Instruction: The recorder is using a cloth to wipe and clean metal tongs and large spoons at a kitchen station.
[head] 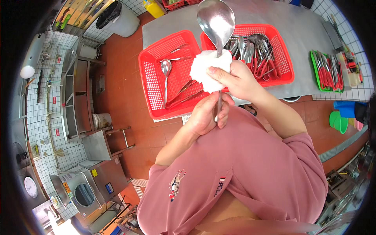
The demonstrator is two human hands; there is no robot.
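A large metal serving spoon points away from me, its bowl uppermost. My left hand grips the lower end of its handle. Higher up, my right hand presses a white cloth around the handle just below the bowl. Beneath the spoon, to the left, is a red plastic basket with a metal spoon and several tongs inside. A second red plastic basket, right of the cloth, holds a pile of red-handled tongs and a ladle.
Both baskets stand on a stainless steel table. At its right side a green tray holds more red-handled utensils. A lined waste bin stands on the tiled floor beyond the table's left edge. Steel shelving runs along the left wall.
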